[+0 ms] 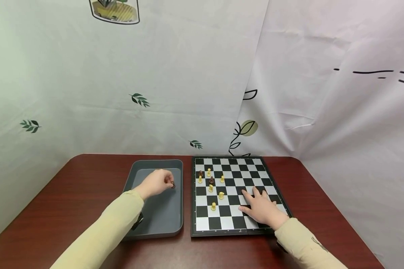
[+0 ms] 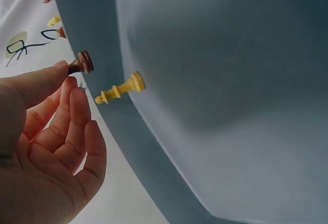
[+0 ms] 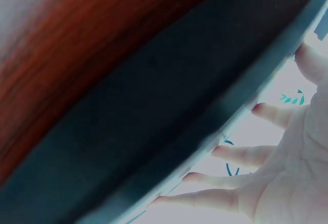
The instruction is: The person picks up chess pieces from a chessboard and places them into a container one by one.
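Note:
My left hand (image 1: 156,183) is over the grey tray (image 1: 163,218), pinching a dark brown chess piece (image 2: 84,62) between thumb and fingertips. Its base shows in the left wrist view, while the fingers cover its top. A yellow chess king (image 2: 122,88) is in the tray by the wall, close to those fingertips; from the head view the hand hides it. On the right, my right hand (image 1: 263,209) rests with spread fingers on the near right part of the chessboard (image 1: 227,223), holding nothing. Several yellow pieces, such as a yellow knight (image 1: 221,195), and two dark brown pieces (image 1: 211,180) stand on the board's left half.
Tray and board lie side by side on a reddish-brown wooden table (image 1: 84,186), with a narrow strip of tabletop between them. A white printed cloth (image 1: 175,74) hangs behind the table's far edge and along its sides.

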`<action>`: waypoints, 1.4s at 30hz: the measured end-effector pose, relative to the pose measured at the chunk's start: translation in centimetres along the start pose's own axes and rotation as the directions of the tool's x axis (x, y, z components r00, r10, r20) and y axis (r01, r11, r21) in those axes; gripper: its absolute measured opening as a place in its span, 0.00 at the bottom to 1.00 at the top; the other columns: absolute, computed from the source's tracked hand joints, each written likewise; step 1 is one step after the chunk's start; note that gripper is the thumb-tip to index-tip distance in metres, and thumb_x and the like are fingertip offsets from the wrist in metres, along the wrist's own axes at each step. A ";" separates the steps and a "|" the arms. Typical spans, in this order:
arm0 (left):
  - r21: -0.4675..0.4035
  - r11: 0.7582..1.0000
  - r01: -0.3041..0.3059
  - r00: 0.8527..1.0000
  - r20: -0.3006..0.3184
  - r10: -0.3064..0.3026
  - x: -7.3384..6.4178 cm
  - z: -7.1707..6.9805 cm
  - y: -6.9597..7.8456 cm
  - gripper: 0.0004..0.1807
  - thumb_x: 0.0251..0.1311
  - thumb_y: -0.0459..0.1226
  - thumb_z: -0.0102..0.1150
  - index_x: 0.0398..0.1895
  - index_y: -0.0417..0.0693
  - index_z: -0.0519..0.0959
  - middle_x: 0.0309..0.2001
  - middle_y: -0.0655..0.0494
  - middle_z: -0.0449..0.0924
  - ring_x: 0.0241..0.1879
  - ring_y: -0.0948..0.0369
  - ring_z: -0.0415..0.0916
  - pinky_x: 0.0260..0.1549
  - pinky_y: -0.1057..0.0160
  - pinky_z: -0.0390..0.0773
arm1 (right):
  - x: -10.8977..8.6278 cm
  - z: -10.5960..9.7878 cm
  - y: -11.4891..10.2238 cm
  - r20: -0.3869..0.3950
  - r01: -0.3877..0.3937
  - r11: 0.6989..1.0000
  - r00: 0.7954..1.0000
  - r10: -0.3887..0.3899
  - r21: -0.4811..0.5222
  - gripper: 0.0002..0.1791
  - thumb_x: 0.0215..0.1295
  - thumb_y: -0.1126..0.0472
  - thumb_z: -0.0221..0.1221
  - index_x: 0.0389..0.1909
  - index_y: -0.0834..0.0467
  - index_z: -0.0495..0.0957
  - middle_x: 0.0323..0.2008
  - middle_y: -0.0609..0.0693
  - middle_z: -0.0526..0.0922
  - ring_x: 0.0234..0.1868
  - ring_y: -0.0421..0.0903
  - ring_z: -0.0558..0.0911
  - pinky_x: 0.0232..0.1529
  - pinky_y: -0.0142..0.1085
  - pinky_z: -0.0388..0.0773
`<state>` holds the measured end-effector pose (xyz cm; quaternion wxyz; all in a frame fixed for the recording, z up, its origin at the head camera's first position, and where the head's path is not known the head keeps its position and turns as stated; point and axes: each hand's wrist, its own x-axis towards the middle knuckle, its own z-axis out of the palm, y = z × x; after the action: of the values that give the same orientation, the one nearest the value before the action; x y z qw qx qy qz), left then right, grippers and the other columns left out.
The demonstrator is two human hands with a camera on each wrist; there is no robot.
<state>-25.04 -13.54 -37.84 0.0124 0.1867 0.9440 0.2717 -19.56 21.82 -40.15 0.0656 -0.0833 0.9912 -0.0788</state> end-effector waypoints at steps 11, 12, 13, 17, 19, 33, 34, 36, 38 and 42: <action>0.035 0.999 0.018 1.000 0.005 -0.018 0.0 0.6 -0.7 0.08 0.54 0.28 0.63 0.24 0.46 0.75 0.22 0.58 0.75 0.24 0.64 0.70 0.28 0.63 0.70 | -0.1 -0.2 -0.2 -0.005 0.007 1.000 1.000 -0.007 0.004 0.36 0.62 0.41 0.56 0.66 0.57 0.66 0.65 0.70 0.60 0.63 0.76 0.59 0.45 0.75 0.60; 0.039 0.999 0.018 1.000 0.005 -0.018 0.0 0.7 -0.8 0.08 0.53 0.28 0.63 0.23 0.46 0.75 0.21 0.58 0.75 0.23 0.64 0.70 0.28 0.63 0.70 | -0.1 -0.2 -0.2 -0.006 0.009 1.000 1.000 -0.009 0.002 0.36 0.62 0.41 0.56 0.66 0.57 0.66 0.65 0.70 0.60 0.62 0.76 0.60 0.45 0.75 0.60; 0.040 0.999 0.019 1.000 0.006 -0.020 0.0 0.7 -0.8 0.08 0.53 0.28 0.63 0.23 0.46 0.75 0.21 0.58 0.75 0.23 0.64 0.70 0.28 0.63 0.70 | -0.1 -0.2 -0.2 -0.008 0.010 1.000 1.000 -0.010 0.000 0.36 0.62 0.41 0.56 0.66 0.57 0.66 0.65 0.70 0.60 0.62 0.76 0.60 0.45 0.75 0.60; 0.048 0.999 0.018 1.000 0.011 -0.018 0.2 0.9 -0.9 0.08 0.53 0.28 0.64 0.23 0.47 0.75 0.21 0.59 0.75 0.24 0.65 0.71 0.28 0.62 0.70 | -0.1 -0.1 -0.1 -0.009 0.010 1.000 1.000 -0.010 -0.004 0.36 0.62 0.40 0.56 0.66 0.57 0.66 0.65 0.70 0.61 0.62 0.76 0.60 0.45 0.75 0.61; 0.050 0.999 0.014 1.000 0.011 -0.014 0.3 1.0 -1.0 0.09 0.53 0.29 0.64 0.22 0.47 0.75 0.21 0.59 0.75 0.24 0.65 0.70 0.29 0.62 0.70 | -0.1 -0.1 -0.1 -0.008 0.011 1.000 1.000 -0.011 -0.004 0.36 0.62 0.40 0.56 0.66 0.57 0.66 0.65 0.70 0.60 0.62 0.76 0.60 0.45 0.75 0.60; 0.059 0.998 0.017 1.000 0.005 -0.017 0.4 1.3 -1.2 0.09 0.52 0.28 0.64 0.22 0.46 0.75 0.21 0.59 0.75 0.24 0.64 0.69 0.30 0.61 0.70 | -0.2 -0.3 -0.2 -0.010 0.011 1.000 1.000 -0.011 -0.002 0.36 0.62 0.41 0.56 0.66 0.57 0.66 0.65 0.70 0.60 0.62 0.77 0.59 0.45 0.75 0.60; 0.060 0.998 0.018 1.000 0.004 -0.018 0.4 1.4 -1.2 0.09 0.52 0.28 0.64 0.22 0.46 0.75 0.22 0.59 0.76 0.24 0.64 0.70 0.31 0.61 0.71 | -0.2 -0.3 -0.2 -0.009 0.010 1.000 1.000 -0.010 -0.001 0.36 0.62 0.41 0.56 0.66 0.57 0.66 0.65 0.70 0.60 0.62 0.77 0.59 0.45 0.75 0.60; 0.057 0.998 0.021 1.000 0.002 -0.021 0.4 1.4 -1.2 0.08 0.52 0.28 0.64 0.23 0.46 0.75 0.23 0.59 0.76 0.25 0.64 0.70 0.31 0.60 0.72 | -0.1 -0.3 -0.2 -0.008 0.009 1.000 1.000 -0.009 -0.001 0.36 0.62 0.41 0.56 0.66 0.57 0.66 0.65 0.70 0.60 0.63 0.77 0.59 0.45 0.75 0.60; 0.053 0.998 0.024 1.000 0.001 -0.024 0.4 1.4 -1.3 0.08 0.52 0.28 0.64 0.23 0.45 0.76 0.23 0.58 0.77 0.25 0.64 0.70 0.32 0.60 0.72 | -0.1 -0.3 -0.2 -0.007 0.007 1.000 1.000 -0.007 0.001 0.36 0.62 0.41 0.56 0.66 0.57 0.66 0.65 0.70 0.60 0.63 0.77 0.59 0.45 0.75 0.60; 0.057 0.998 0.028 1.000 0.007 -0.028 0.4 1.4 -1.3 0.08 0.52 0.28 0.64 0.23 0.45 0.75 0.23 0.58 0.76 0.25 0.64 0.70 0.32 0.60 0.72 | -0.1 -0.2 -0.2 -0.006 0.007 1.000 1.000 -0.007 0.002 0.36 0.62 0.41 0.56 0.66 0.57 0.66 0.65 0.70 0.60 0.62 0.77 0.59 0.45 0.75 0.60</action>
<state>-25.69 -13.74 -39.69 0.0148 0.1748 0.9539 0.2437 -19.45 21.71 -39.89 0.0625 -0.0865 0.9911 -0.0801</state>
